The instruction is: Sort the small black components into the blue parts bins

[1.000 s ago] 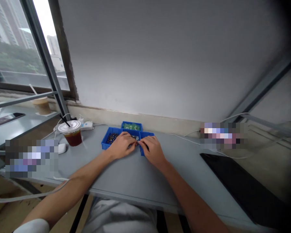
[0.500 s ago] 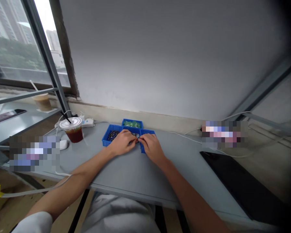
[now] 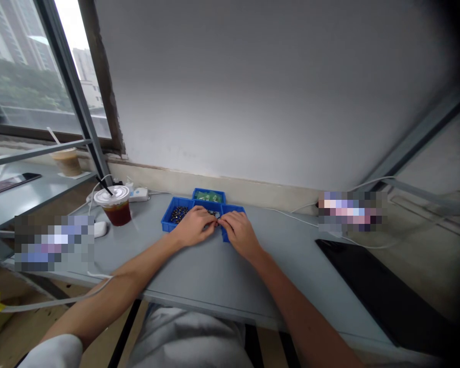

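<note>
My left hand (image 3: 196,225) and my right hand (image 3: 238,229) meet fingertip to fingertip over the front of several blue bins. Both are pinched closed around something too small to make out. Left of my left hand, a blue bin (image 3: 164,225) holds many small dark and brassy metal parts (image 3: 179,214). A blue bin behind my hands (image 3: 204,204) and another at the right (image 3: 225,236) are partly covered by them. At the back, a smaller blue bin (image 3: 224,194) contains green pieces (image 3: 208,196).
A lidded cup of dark red drink (image 3: 117,207) with a black straw stands left of the bins, by a white power strip (image 3: 139,194) and a white mouse-like object (image 3: 100,229). A black flat panel (image 3: 371,286) lies at right. White cables (image 3: 291,211) cross the grey table (image 3: 199,271).
Both hands stay almost where they were, fingertips still together over the bins. Only slight finger movement shows.
</note>
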`<move>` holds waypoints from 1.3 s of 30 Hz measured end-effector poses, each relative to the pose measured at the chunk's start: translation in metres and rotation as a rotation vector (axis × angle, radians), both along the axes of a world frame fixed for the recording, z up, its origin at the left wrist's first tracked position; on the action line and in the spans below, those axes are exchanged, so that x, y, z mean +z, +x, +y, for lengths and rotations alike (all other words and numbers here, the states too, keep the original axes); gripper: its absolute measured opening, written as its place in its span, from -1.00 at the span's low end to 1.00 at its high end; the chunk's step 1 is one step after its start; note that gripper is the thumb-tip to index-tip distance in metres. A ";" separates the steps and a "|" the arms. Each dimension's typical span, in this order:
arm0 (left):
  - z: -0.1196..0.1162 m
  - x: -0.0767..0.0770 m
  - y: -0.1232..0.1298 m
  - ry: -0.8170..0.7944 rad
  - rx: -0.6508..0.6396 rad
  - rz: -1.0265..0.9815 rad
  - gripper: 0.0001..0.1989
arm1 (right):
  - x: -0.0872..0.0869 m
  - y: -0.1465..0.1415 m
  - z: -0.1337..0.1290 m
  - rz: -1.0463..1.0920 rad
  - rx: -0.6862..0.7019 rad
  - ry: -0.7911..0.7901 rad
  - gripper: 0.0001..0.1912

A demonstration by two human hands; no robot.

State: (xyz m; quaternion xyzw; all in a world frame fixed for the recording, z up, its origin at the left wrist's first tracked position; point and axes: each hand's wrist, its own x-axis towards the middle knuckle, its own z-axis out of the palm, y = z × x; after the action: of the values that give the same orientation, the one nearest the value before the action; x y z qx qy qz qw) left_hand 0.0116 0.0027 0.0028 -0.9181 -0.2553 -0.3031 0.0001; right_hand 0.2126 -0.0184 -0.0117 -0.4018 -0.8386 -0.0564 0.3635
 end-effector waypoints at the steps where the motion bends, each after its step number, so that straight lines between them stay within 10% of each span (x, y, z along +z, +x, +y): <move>1: 0.000 0.000 0.000 0.002 0.002 -0.004 -0.78 | 0.000 0.000 0.000 0.006 0.009 0.002 -0.79; 39: -0.001 -0.001 0.002 -0.001 0.006 0.000 -0.82 | 0.005 0.001 -0.004 -0.046 0.044 -0.078 -0.79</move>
State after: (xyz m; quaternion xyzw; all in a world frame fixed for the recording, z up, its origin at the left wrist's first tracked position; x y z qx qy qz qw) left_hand 0.0133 0.0015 0.0021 -0.9174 -0.2582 -0.3030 0.0006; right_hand 0.2131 -0.0219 -0.0070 -0.3958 -0.8569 -0.0249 0.3293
